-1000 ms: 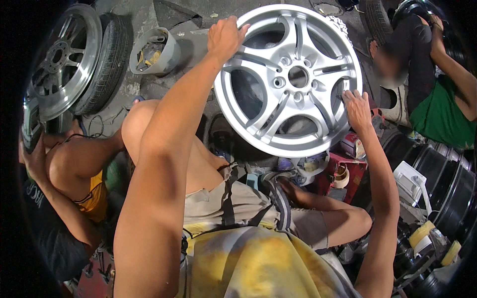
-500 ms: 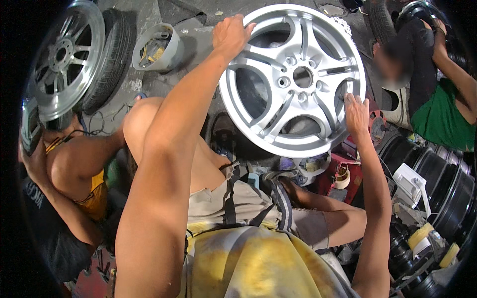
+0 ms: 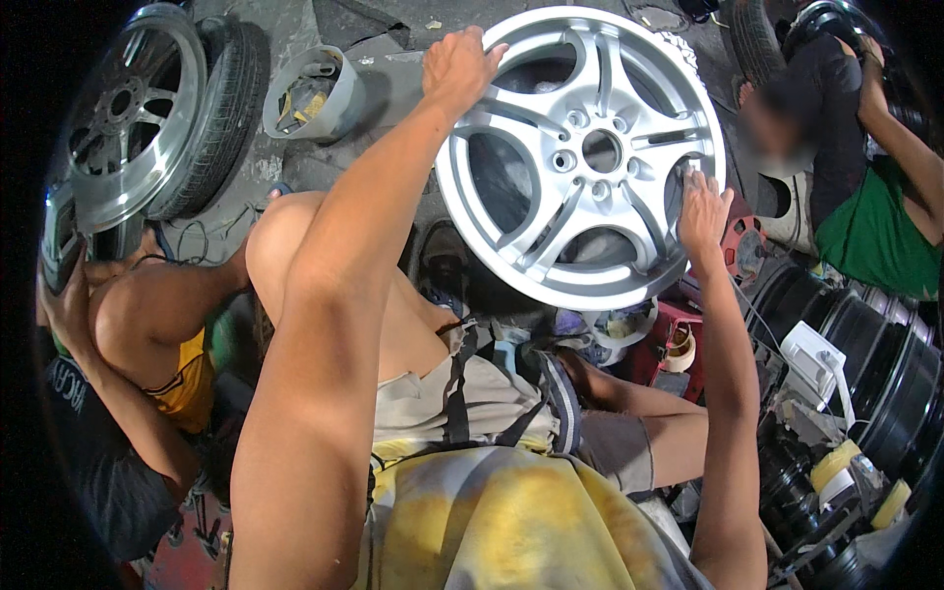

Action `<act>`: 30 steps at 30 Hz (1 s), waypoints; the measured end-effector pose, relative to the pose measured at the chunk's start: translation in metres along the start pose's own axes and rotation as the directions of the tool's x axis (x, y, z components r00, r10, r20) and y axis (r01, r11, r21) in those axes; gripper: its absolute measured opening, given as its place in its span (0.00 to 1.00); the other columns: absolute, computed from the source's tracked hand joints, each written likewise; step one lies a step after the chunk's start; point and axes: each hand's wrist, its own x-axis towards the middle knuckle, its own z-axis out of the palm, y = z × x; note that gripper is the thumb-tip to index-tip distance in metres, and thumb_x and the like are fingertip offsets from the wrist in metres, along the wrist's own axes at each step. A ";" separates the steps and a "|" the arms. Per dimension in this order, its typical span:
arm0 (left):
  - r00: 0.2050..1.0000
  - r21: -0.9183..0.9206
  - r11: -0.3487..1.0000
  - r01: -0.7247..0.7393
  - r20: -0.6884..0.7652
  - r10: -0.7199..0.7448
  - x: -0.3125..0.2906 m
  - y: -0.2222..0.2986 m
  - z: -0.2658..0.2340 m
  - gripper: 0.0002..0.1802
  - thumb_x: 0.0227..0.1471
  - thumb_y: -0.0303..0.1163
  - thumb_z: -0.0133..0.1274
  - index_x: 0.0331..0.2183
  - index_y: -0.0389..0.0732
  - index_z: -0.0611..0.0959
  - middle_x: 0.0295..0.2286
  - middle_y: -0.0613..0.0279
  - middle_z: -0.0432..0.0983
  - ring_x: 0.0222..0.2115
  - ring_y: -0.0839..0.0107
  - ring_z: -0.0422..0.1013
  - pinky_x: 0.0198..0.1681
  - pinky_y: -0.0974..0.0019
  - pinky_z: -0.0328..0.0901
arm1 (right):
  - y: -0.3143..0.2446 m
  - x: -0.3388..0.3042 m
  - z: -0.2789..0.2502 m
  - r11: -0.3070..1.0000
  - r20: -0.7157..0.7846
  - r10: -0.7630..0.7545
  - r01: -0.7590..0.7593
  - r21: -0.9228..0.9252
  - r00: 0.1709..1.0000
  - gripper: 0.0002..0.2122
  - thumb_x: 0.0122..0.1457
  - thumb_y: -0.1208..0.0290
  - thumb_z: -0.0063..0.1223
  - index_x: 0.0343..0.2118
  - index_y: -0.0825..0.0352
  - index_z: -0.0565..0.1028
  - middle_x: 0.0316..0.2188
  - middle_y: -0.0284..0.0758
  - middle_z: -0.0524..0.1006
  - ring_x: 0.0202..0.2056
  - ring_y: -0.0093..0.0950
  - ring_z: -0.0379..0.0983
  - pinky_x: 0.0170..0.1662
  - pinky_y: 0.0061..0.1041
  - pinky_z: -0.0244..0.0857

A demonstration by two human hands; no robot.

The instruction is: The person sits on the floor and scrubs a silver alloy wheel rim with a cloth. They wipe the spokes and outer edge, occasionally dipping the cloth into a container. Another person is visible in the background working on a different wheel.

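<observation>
A silver five-spoke wheel rim (image 3: 649,145) stands in front of me, its face with the round centre hole turned toward me. My left hand (image 3: 460,67) grips the outer edge at the upper left, fingers hooked over the lip. On the right side my right hand (image 3: 704,218) holds the edge, its fingertips over the lip beside a spoke opening. Both thumbs and the back of the rim are partly hidden.
At left, a person handles a polished wheel (image 3: 179,126) beside a tire (image 3: 228,108). A white bucket (image 3: 344,106) holds scraps. Another person in a green garment (image 3: 870,231) sits at right, near stacked dark rims (image 3: 854,339) and a white box (image 3: 810,364).
My right hand has slid slightly up along the rim edge, its fingers a little more raised. The rim has shifted very slightly right. My left hand keeps its hold.
</observation>
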 end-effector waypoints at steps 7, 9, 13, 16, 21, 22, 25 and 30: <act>1.000 0.021 1.000 -0.009 -0.023 0.010 0.001 0.004 -0.001 0.23 0.56 0.50 0.60 0.36 0.36 0.84 0.32 0.45 0.83 0.37 0.43 0.79 0.43 0.46 0.72 | 0.003 0.010 -0.004 1.000 -0.050 0.030 -0.030 -0.004 0.998 0.20 0.61 0.70 0.48 0.57 0.64 0.75 0.51 0.28 0.75 0.52 0.29 0.69 0.52 0.38 0.56; 1.000 0.019 1.000 0.000 -0.027 0.000 -0.002 0.006 -0.001 0.24 0.56 0.50 0.60 0.36 0.36 0.84 0.32 0.45 0.83 0.37 0.43 0.79 0.43 0.47 0.73 | 0.000 0.007 -0.003 0.999 0.009 0.052 -0.052 0.010 0.999 0.19 0.61 0.70 0.48 0.56 0.64 0.76 0.51 0.28 0.75 0.51 0.29 0.69 0.52 0.38 0.56; 1.000 0.034 0.999 0.030 -0.001 -0.030 -0.003 0.002 -0.001 0.24 0.56 0.50 0.60 0.36 0.36 0.84 0.33 0.44 0.83 0.37 0.44 0.79 0.42 0.47 0.73 | -0.002 -0.002 -0.005 0.999 0.011 0.036 -0.036 0.035 0.999 0.17 0.61 0.70 0.49 0.52 0.63 0.77 0.49 0.29 0.76 0.50 0.28 0.69 0.51 0.38 0.56; 1.000 0.028 0.999 0.016 -0.001 -0.016 0.000 0.005 -0.001 0.23 0.56 0.50 0.60 0.37 0.36 0.84 0.33 0.43 0.83 0.37 0.43 0.79 0.42 0.47 0.73 | 0.003 0.005 0.002 0.997 -0.134 0.054 -0.048 0.053 0.989 0.14 0.61 0.70 0.48 0.47 0.64 0.79 0.46 0.29 0.76 0.48 0.29 0.69 0.49 0.38 0.56; 1.000 0.034 0.999 -0.008 -0.017 0.009 -0.002 0.005 -0.001 0.24 0.56 0.50 0.60 0.36 0.35 0.84 0.33 0.43 0.83 0.37 0.43 0.79 0.43 0.47 0.73 | -0.004 -0.018 0.005 0.992 -0.130 0.082 -0.068 0.107 0.988 0.12 0.62 0.71 0.47 0.44 0.64 0.80 0.44 0.30 0.75 0.48 0.31 0.69 0.48 0.38 0.56; 1.000 0.036 0.999 0.006 -0.011 -0.005 -0.003 0.002 0.000 0.24 0.56 0.50 0.60 0.36 0.35 0.84 0.33 0.43 0.83 0.37 0.43 0.79 0.43 0.47 0.73 | -0.003 -0.012 0.007 0.995 -0.138 0.056 -0.045 0.086 0.989 0.12 0.61 0.71 0.47 0.44 0.64 0.80 0.44 0.30 0.75 0.47 0.31 0.69 0.48 0.38 0.56; 1.000 0.031 1.000 0.005 -0.006 -0.005 -0.001 0.005 -0.001 0.24 0.57 0.50 0.60 0.36 0.35 0.84 0.33 0.43 0.83 0.37 0.43 0.79 0.43 0.46 0.73 | 0.002 0.010 -0.010 0.999 -0.126 0.045 -0.043 0.025 0.991 0.11 0.60 0.71 0.49 0.42 0.63 0.80 0.43 0.30 0.75 0.47 0.30 0.70 0.48 0.39 0.57; 0.999 0.026 0.999 -0.023 -0.029 0.023 -0.002 0.001 0.000 0.24 0.56 0.49 0.60 0.35 0.35 0.84 0.32 0.43 0.83 0.36 0.43 0.79 0.42 0.46 0.73 | -0.009 -0.007 -0.008 0.995 -0.034 0.090 -0.088 0.056 0.995 0.10 0.60 0.71 0.50 0.40 0.63 0.81 0.45 0.32 0.76 0.47 0.31 0.70 0.49 0.39 0.57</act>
